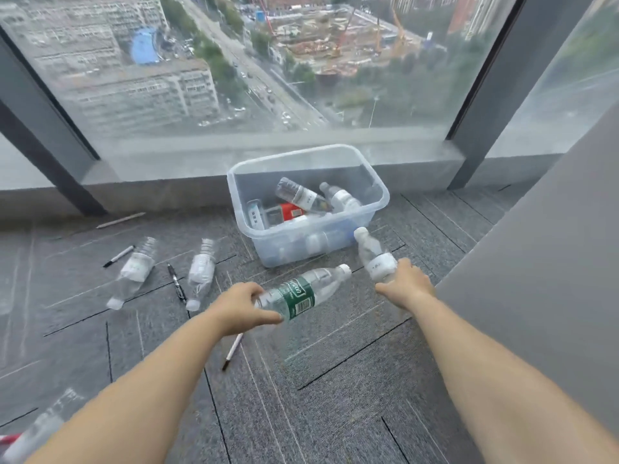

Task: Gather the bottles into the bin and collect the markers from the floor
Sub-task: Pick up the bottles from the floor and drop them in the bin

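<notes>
My left hand (241,308) grips a clear bottle with a green label (303,293) by its base, held level above the carpet. My right hand (407,284) holds a white-labelled clear bottle (373,257), cap up, close to the bin's near right corner. The clear plastic bin (376,209) stands by the window with several bottles inside. Two empty bottles (134,271) (201,274) lie on the floor to the left. A black marker (176,283) lies between them, another marker (118,256) lies farther left, and a white marker (232,351) lies under my left wrist.
A pencil-like stick (120,220) lies at the window sill on the left. Another bottle (37,430) shows at the bottom left corner. A grey panel (552,296) rises on the right. Floor-to-ceiling glass with dark frames stands behind the bin.
</notes>
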{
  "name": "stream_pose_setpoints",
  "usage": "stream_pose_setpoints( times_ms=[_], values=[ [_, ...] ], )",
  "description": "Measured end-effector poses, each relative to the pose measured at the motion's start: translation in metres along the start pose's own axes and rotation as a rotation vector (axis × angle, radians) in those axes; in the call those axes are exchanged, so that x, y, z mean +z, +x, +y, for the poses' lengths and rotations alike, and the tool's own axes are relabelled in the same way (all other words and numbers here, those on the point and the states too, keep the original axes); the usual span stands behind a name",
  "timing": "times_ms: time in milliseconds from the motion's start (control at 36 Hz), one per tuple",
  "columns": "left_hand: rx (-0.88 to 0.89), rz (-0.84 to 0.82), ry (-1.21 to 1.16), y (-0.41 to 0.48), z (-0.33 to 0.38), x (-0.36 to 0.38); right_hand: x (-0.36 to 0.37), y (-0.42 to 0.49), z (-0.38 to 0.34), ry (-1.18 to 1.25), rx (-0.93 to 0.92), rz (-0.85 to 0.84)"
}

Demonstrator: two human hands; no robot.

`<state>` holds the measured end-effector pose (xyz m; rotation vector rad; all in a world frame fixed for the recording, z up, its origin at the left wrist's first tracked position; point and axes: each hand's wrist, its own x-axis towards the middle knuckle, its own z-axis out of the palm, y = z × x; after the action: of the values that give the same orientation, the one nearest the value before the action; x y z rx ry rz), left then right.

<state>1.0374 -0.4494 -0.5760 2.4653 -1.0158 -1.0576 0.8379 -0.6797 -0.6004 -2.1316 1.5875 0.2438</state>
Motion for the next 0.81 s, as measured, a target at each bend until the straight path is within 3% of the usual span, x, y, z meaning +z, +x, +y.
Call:
stream_pose_setpoints(
  times_ms=[139,333,500,667,806],
  values=[
    [-0.025,0.034,-0.088,-0.062,0.062,-0.086,-0.101,-0.059,-0.041,0.147,0.029,-0.049],
    [-0.119,0.065,-0.288,-0.163,0.144,-0.220,-0.251,-0.159,-0.099,0.532,0.099,-0.149],
    [-0.169,0.137,-0.369,-0.234,0.217,-0.326,-0.370,-0.232,-0.142,0.602,0.116,-0.179],
    [-0.116,0.318,-0.261,-0.256,0.269,-0.389,-0.465,-0.255,-0.180,0.703,0.038,-0.053],
    [-0.090,0.407,0.051,-0.237,0.295,-0.416,-0.499,-0.259,-0.199,0.739,-0.068,0.026]
  ],
)
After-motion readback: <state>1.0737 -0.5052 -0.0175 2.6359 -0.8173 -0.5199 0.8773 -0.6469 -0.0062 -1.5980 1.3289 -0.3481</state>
